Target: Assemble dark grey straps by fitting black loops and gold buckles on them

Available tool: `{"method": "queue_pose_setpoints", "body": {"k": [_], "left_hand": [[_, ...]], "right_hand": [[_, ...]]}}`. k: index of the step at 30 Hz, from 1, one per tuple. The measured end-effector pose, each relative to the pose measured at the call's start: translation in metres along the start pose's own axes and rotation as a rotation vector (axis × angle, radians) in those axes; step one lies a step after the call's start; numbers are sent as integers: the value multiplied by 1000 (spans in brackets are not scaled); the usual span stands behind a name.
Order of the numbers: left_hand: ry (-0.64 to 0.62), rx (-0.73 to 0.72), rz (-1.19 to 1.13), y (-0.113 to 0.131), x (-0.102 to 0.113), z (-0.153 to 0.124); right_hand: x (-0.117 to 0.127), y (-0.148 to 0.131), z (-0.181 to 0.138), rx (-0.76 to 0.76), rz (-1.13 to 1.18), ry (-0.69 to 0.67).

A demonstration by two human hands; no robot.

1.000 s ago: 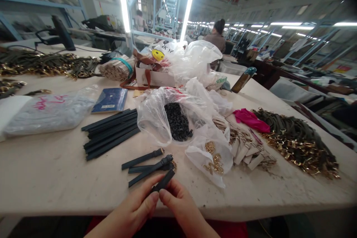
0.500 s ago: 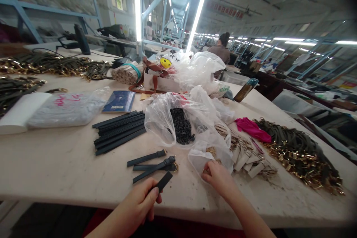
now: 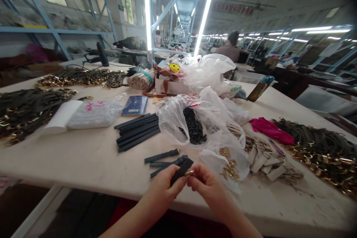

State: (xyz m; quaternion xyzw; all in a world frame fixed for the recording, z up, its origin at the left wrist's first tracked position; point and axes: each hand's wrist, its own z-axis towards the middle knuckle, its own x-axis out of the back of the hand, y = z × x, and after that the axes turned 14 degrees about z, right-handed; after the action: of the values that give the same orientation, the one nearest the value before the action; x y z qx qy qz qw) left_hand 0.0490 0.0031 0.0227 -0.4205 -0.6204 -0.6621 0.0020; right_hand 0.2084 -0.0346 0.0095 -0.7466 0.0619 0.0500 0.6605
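My left hand (image 3: 165,187) pinches a short black strap (image 3: 182,171) near the table's front edge. My right hand (image 3: 205,184) is closed on a small gold metal piece (image 3: 190,173) held against the strap's end. Just beyond my hands lie three finished black straps (image 3: 163,160) on the table. To the right of them a clear plastic bag holds gold buckles (image 3: 227,165). Another clear bag holds black loops (image 3: 193,128).
A stack of long black strips (image 3: 137,131) lies left of the bags. Piles of olive straps with gold hardware sit at the far right (image 3: 320,148) and the left (image 3: 25,109). White tags (image 3: 263,158), a pink cloth (image 3: 269,129), a blue booklet (image 3: 135,105) and a person (image 3: 230,46) farther back.
My right hand went to the bag of gold buckles, then came back to the strap with a gold piece. The view has shifted to the left.
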Motion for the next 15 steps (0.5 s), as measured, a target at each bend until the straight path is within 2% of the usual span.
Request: {"method": "queue_pose_setpoints", "body": {"k": [3,6,8,15], "left_hand": [[51,-14,16,-4,3,-2],[67,33,-15,-10,7,-2],[68,70,-9,-14,9,0],[-78,84,-15,-14,7,8]], "right_hand": [[-18,6,1,-101,200,-40],[-17,9,-1,-179,320,-104],[-13,12,-2,-154,341,-129],[-6,36,5,9,1,21]]}}
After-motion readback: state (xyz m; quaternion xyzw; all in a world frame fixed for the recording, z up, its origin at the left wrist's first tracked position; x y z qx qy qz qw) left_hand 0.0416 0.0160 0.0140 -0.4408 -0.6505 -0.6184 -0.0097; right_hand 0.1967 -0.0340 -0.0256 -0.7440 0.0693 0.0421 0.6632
